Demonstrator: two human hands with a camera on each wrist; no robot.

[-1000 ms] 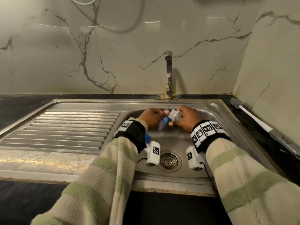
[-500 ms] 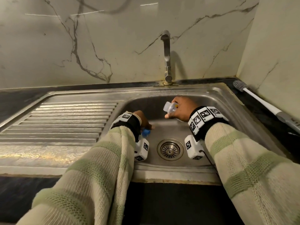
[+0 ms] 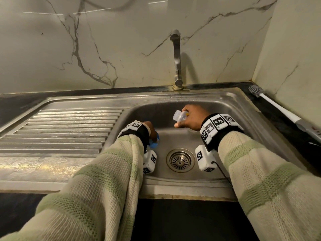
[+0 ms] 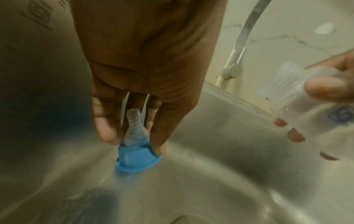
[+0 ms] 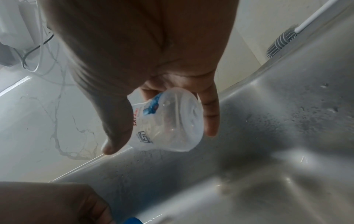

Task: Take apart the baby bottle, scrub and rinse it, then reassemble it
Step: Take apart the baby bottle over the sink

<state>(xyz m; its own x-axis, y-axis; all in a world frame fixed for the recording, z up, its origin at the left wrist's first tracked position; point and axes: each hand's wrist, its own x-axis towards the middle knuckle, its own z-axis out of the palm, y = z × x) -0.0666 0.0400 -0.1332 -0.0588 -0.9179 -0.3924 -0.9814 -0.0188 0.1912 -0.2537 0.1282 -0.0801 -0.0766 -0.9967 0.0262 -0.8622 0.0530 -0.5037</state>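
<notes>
The clear bottle body is tilted, open neck to the left, gripped by my right hand above the back of the sink basin. The blue screw ring with the clear teat still in it stands on the basin floor at the left. My left hand pinches the ring from above with fingertips around the teat. The two hands are apart.
The tap rises behind the basin, no water running. A white-handled bottle brush lies on the dark counter at the right. The drain strainer sits mid-basin. A ribbed draining board spreads to the left.
The hands have parted: my left hand carried the blue ring and teat down to the basin floor at the left, while my right kept the bottle body raised.
</notes>
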